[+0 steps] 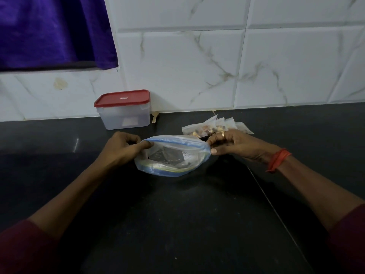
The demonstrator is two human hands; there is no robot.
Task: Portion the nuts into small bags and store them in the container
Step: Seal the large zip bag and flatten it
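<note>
The left hand (122,147) pinches one end of the mouth of a big zip bag (171,157) and the right hand (231,145) pinches the other end. The fingers (146,144) of both are curled tight on the blue strip, most likely pulling it wide so the inside can be reached or checked. Between the two grips the bag gapes toward the camera, showing a dark printed card inside (its writing is too small to read); I see no loose nuts in it.

Just beyond the right fingers, a row of small bags (213,126) filled with nuts lies on the table (177,214), within easy reach for packing. Beyond the left fingers, against the wall, stands the container (124,115) with its red lid (122,98) on, so storing looks not yet begun. The lid's small logo is unreadable.
</note>
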